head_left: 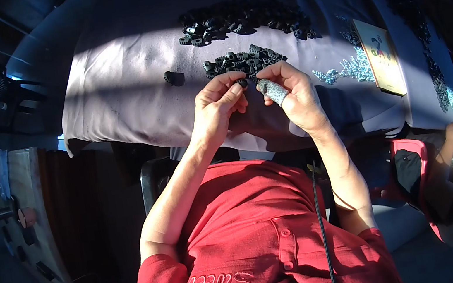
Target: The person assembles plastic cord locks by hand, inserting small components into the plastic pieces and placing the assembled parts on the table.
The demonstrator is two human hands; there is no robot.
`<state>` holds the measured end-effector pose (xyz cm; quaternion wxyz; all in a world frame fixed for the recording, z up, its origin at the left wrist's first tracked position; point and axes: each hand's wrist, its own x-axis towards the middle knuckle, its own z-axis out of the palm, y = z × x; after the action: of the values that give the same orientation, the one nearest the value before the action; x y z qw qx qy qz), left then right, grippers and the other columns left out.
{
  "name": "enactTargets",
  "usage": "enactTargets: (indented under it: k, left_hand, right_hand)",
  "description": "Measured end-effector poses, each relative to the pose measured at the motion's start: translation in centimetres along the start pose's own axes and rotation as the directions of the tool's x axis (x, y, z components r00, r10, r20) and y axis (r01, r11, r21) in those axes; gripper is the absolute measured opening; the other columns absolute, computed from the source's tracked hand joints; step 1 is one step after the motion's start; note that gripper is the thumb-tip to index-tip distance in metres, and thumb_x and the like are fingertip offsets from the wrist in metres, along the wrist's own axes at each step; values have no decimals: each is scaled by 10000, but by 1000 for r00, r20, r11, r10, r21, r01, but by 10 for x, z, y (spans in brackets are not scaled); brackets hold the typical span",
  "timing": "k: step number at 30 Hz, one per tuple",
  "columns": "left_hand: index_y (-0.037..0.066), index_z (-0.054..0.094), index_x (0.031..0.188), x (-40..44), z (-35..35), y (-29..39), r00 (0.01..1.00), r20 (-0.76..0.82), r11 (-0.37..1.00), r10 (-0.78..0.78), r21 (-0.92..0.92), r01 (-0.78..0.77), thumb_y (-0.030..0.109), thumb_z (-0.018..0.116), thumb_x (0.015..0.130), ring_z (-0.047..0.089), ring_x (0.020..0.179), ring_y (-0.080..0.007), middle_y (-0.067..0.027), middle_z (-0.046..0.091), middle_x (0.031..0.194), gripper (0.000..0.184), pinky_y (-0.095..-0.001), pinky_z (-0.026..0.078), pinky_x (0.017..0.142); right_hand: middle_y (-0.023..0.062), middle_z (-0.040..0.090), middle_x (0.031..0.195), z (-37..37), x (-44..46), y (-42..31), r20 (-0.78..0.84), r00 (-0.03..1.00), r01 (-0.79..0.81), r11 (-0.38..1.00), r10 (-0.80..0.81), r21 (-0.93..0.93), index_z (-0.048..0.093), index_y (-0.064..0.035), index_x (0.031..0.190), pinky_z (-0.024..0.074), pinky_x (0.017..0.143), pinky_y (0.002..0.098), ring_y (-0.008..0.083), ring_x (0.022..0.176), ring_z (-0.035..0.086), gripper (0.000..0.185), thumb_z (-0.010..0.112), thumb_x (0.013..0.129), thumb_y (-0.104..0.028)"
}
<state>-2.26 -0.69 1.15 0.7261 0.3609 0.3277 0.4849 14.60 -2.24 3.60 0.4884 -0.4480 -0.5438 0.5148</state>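
My left hand (215, 107) pinches a small black ribbed part (241, 83) between thumb and fingertips, near the table's front edge. Close beside it, my right hand (296, 98) is closed in a pinch; whatever sits between its fingertips is too small to make out. A grey speckled wrap (274, 92) covers the right thumb. Just beyond my fingertips lies a small pile of black ribbed parts (249, 58). One black piece (173, 79) lies apart to the left of that pile.
A larger heap of black parts (242, 17) spreads farther back on the cloth-covered table (113, 100). Right of my hands are shiny small pieces (355, 66) and a flat printed board (380, 56). Another person (451, 177) sits at the right; a dark chair (2, 91) stands left.
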Motion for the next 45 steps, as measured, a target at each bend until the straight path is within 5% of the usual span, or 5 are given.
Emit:
enactTargets:
  k: [5, 18, 24, 33, 45]
  left_hand:
    - [-18, 561, 1101, -1, -1, 0, 1000, 19, 999, -24, -31, 25, 50, 527, 887, 503, 665, -103, -60, 571, 814, 228, -214, 430, 635]
    - [-5, 586, 1028, 0, -1, -8, 997, -74, 999, 31, 38, -28, 64, 574, 867, 541, 658, -91, -34, 586, 758, 175, -212, 446, 604]
    - [-9, 589, 1027, 1, -5, -10, 998, -46, 999, 53, 11, -52, 63, 574, 868, 525, 644, -85, -31, 581, 752, 175, -204, 439, 602]
    - [-9, 609, 1007, 1, -3, -11, 995, -72, 996, 74, 62, -70, 87, 594, 856, 505, 580, -65, -24, 585, 705, 180, -190, 428, 546]
    - [-13, 613, 982, -2, -3, -15, 982, -75, 985, 172, 46, -169, 55, 602, 847, 519, 585, -64, -36, 599, 707, 152, -188, 432, 548]
  right_hand:
    - [52, 581, 848, 7, -3, 1, 32, 999, -1, 1000, 1, -23, 538, 15, 997, 483, 691, 225, 98, 727, 567, 226, 438, 809, 91]
    - [23, 610, 772, 8, 2, 20, 32, 996, 87, 992, -85, -92, 574, -8, 912, 477, 601, 208, 71, 680, 580, 134, 558, 798, 59]
    - [49, 591, 801, 13, 0, 13, -14, 996, -87, 996, 87, -2, 562, 7, 938, 478, 623, 216, 88, 649, 560, 150, 474, 819, 36]
    - [2, 564, 641, 4, 1, 0, 123, 969, -179, 954, 213, -241, 586, -41, 832, 408, 481, 196, 55, 528, 505, 149, 438, 825, -42]
    - [42, 529, 524, 15, 4, 21, 32, 978, 206, 914, -208, -348, 593, -27, 713, 381, 467, 262, 86, 491, 498, 96, 524, 771, -58]
